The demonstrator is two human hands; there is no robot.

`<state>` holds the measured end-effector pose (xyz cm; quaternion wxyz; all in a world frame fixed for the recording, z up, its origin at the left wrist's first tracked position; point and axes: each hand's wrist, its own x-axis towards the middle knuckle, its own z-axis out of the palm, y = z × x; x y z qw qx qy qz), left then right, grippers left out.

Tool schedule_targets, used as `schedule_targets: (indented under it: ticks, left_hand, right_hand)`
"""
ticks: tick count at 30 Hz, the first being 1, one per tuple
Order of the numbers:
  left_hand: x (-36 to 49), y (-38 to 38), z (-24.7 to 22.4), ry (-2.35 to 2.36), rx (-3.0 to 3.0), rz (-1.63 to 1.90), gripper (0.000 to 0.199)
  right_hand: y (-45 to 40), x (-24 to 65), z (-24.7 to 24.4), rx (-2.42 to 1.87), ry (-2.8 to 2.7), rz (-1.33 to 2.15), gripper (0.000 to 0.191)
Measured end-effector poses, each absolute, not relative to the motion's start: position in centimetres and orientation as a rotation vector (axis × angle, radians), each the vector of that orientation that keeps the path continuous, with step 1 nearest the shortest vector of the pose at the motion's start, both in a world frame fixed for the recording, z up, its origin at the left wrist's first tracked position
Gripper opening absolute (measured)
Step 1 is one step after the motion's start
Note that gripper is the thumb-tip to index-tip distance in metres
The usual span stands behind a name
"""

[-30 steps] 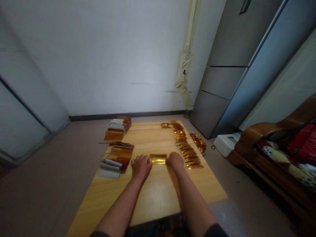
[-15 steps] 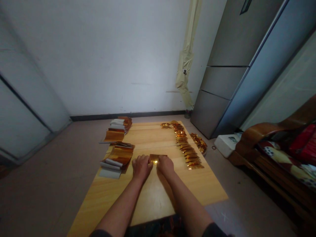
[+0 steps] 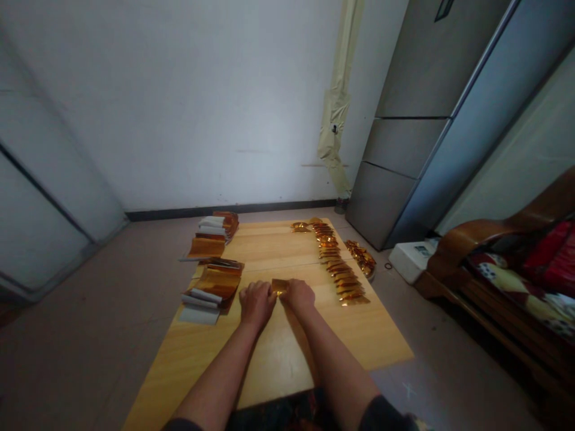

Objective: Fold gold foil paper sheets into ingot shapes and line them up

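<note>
Between my hands, at the middle of the wooden table [image 3: 269, 371], is a small sheet of shiny gold foil paper [image 3: 280, 286]. My left hand [image 3: 257, 304] is closed at its left edge, fingers bent and resting on the tabletop. On the other side my right hand [image 3: 300, 296] is closed on the sheet and covers its right part. Stacks of gold paper with pale backs [image 3: 220, 281] lie left of my hands, another stack [image 3: 209, 242] behind them. To the right runs a row of folded gold paper pieces [image 3: 339, 269], overlapping one another.
Beyond the table's right edge a container heaped with gold folded pieces [image 3: 362, 258] stands low down. A white box [image 3: 411, 261] sits on the floor by a wooden bench [image 3: 453, 257]. A grey refrigerator [image 3: 395, 137] and a white wall [image 3: 202, 108] are behind.
My right hand has shifted slightly left over the foil paper, so less of the sheet shows. The left hand stays almost where it was.
</note>
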<state>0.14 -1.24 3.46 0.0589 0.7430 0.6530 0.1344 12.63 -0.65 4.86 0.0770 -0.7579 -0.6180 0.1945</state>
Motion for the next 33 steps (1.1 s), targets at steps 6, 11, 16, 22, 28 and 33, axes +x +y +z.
schedule_targets:
  ticks: [6, 11, 16, 22, 28, 33]
  left_hand:
    - [0.1, -1.3, 3.3, 1.961, 2.249, 0.466, 0.016]
    - [0.0, -1.2, 3.2, 1.952, 2.231, 0.458, 0.016]
    - [0.0, -1.3, 2.9, 1.925, 2.276, 0.468, 0.013]
    - [0.1, -1.4, 2.5, 1.813, 2.433, 0.483, 0.018]
    - [0.1, -1.6, 2.7, 1.736, 2.436, 0.531, 0.021]
    - [-0.2, -1.9, 2.6, 1.647, 2.436, 0.597, 0.015]
  right_hand:
    - [-0.8, 14.2, 4.6, -2.252, -1.852, 0.608, 0.030]
    - [-1.0, 16.1, 4.8, -2.305, -1.825, 0.625, 0.029]
    - [-1.4, 17.6, 4.9, -2.357, -1.785, 0.636, 0.021]
    - [-2.5, 17.3, 4.4, -2.174, -1.830, 0.493, 0.027]
    - [-2.8, 16.9, 4.2, -2.151, -1.892, 0.492, 0.024]
    - [-3.0, 16.8, 3.7, -2.131, -1.859, 0.408, 0.021]
